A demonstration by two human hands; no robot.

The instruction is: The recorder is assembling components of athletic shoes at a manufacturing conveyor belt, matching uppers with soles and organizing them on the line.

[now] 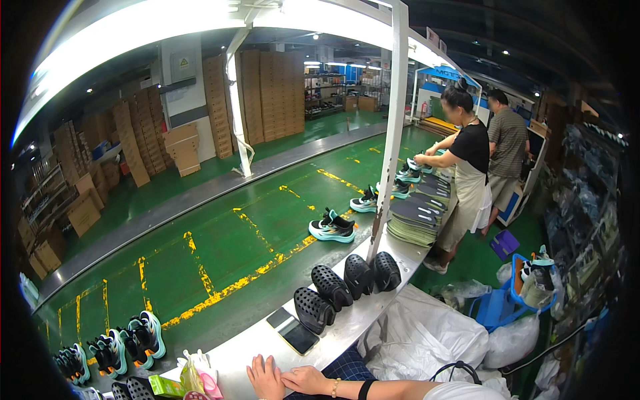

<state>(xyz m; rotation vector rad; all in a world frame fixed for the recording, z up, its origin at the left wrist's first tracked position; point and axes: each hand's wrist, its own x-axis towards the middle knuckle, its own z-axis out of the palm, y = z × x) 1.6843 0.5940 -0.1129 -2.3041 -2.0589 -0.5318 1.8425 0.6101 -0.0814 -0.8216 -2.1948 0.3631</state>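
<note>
My left hand [265, 377] lies flat on the steel counter [247, 353] at the bottom edge, holding nothing. My right hand [305, 380], with a bracelet at the wrist, rests against it from the right, also holding nothing. A black phone [294, 332] lies on the counter just beyond my hands. Further along stand several black perforated clogs [331, 287] in a row.
A green conveyor belt [220, 247] carries teal-and-black sneakers [331, 227], with more sneakers [133, 340] at the lower left. A white post [390, 133] rises from the counter. Two people [467, 160] stand at the far end beside stacked insoles [415, 223]. White bags [427, 333] and a blue basket [507, 293] are at the right.
</note>
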